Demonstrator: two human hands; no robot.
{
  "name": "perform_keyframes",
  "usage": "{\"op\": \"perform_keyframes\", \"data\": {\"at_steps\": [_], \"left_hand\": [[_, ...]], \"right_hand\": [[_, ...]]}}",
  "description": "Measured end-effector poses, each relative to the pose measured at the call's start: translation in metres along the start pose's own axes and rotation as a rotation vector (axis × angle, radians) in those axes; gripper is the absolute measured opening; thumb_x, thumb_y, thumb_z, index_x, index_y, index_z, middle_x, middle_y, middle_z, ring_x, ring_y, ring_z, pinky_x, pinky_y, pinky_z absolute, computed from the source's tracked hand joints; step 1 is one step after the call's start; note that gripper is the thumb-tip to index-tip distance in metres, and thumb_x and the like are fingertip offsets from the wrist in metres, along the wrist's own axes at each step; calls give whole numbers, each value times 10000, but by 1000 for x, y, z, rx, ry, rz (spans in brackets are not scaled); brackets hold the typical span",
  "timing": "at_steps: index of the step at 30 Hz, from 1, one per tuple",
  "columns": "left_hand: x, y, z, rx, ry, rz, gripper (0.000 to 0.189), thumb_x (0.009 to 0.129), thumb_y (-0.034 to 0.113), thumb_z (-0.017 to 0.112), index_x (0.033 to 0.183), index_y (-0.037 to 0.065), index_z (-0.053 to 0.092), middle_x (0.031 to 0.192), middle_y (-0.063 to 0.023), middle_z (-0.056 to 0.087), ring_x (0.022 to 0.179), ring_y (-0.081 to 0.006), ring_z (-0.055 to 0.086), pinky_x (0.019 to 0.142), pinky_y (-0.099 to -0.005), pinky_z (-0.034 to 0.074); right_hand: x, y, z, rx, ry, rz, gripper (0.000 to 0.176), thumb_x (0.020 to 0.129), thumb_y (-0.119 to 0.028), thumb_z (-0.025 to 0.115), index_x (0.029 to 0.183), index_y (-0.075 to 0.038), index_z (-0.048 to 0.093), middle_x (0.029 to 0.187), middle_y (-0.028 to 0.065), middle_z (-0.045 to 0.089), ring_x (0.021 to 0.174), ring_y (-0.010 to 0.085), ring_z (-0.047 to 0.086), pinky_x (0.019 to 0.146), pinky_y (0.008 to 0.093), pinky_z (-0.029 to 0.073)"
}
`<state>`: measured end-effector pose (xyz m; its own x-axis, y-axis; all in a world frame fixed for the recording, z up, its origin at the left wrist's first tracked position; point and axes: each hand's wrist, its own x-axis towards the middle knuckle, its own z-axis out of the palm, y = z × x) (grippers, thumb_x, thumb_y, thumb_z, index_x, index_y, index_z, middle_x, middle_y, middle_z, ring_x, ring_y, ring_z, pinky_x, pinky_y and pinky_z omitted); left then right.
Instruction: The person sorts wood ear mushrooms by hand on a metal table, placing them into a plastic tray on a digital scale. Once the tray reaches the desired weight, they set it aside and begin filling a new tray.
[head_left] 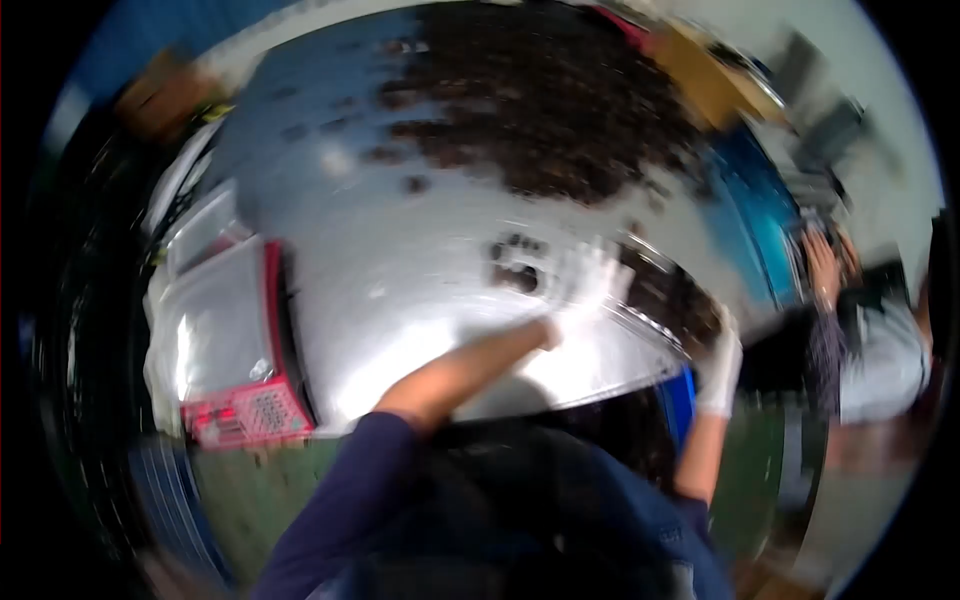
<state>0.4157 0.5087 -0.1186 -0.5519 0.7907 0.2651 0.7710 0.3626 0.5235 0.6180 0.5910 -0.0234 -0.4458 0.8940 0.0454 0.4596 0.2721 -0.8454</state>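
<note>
Past navy sleeve (350,490): left hand (590,285), fingers (602,266) spread, empty; dark pieces (515,262) just beside at 9 o'clock (right hand (720,370) farther, grip blurred, cannot tell).

Food-sorting workshop; wide steel table (400,300), heaps of dark produce (540,100) (blurred), red weighing scale (245,410)

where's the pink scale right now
In the head view, the pink scale sits at the left end of the metal table, by its near edge, well to the left of the gloved left hand.
</note>
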Motion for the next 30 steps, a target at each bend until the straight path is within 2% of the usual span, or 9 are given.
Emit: {"op": "perform_keyframes", "data": {"at_steps": [2, 3, 7, 9, 10, 12, 19, 24, 30], "left_hand": [[24, 39, 12, -166, -171, 45, 363, 925, 277, 514, 1160, 19, 611, 1277, -293, 503, 1167, -465, 485, 1003, -591, 381], [27, 41, -5, -59, -281, 241, 368, 901, 253, 526, 1136, -17, 608, 1214, -286, 535, 1140, -437, 512, 984, -571, 402], [73, 66, 114, -552, -299, 3, 664, 816, 320, 594, 1294, -114, 435, 1203, -254, 556, 1139, -408, 530, 964, -488, 449], [64, 56, 68, -433, -440, 68, 594, 795, 322, 601, 1185, -118, 525, 1253, -271, 533, 1133, -420, 539, 934, -490, 478], [62, 45, 105, -299, -158, 125, 452, 761, 352, 627, 922, -65, 696, 1064, -273, 663, 972, -426, 641, 848, -483, 524], [26, 26, -1, -183, -323, 289, 386, 764, 360, 630, 873, 0, 718, 911, -214, 700, 855, -396, 662, 771, -474, 523], [-95, -88, -149, -399, -158, -125, 264, 789, 256, 591, 868, 19, 679, 794, -190, 666, 763, -385, 638, 700, -486, 501], [-173, -107, -155, -611, 165, -314, 200, 812, 173, 638, 940, 38, 712, 842, -141, 707, 781, -297, 674, 709, -395, 515], [-223, -122, -160, -378, 17, -301, 224, 820, 242, 619, 926, 73, 720, 845, -132, 696, 803, -313, 661, 722, -421, 509]], "right_hand": [[25, 61, -29, 667, -11, 298, 475, 1032, -350, 379, 1334, -23, 543, 1333, 143, 578, 1209, 275, 570, 1029, 426, 454], [31, 68, -34, 416, -123, 85, 498, 1046, -329, 317, 1341, 13, 527, 1363, 149, 561, 1233, 276, 557, 1051, 418, 435], [29, 29, 21, 183, -177, 183, 491, 1039, -325, 343, 1343, 16, 523, 1366, 161, 554, 1241, 290, 545, 1058, 426, 425], [28, 18, 48, 53, -224, 93, 488, 1036, -323, 355, 1344, 17, 521, 1367, 167, 550, 1246, 297, 539, 1061, 431, 420], [29, 15, 61, -5, -251, 36, 487, 1034, -322, 362, 1345, 18, 520, 1368, 170, 549, 1248, 301, 536, 1062, 433, 418], [32, 11, 83, -89, -297, -124, 484, 1031, -320, 374, 1346, 19, 519, 1370, 176, 545, 1252, 308, 530, 1065, 437, 413], [32, -21, 188, -295, -230, -679, 480, 1019, -312, 419, 1350, 23, 512, 1375, 196, 533, 1267, 332, 508, 1076, 451, 396], [17, -38, 236, -370, -142, -821, 481, 1011, -307, 451, 1353, 27, 507, 1379, 211, 524, 1278, 350, 493, 1084, 461, 384], [-6, -45, 259, -413, -77, -895, 486, 1001, -301, 489, 1356, 31, 501, 1384, 228, 514, 1291, 371, 475, 1093, 473, 369]]}}
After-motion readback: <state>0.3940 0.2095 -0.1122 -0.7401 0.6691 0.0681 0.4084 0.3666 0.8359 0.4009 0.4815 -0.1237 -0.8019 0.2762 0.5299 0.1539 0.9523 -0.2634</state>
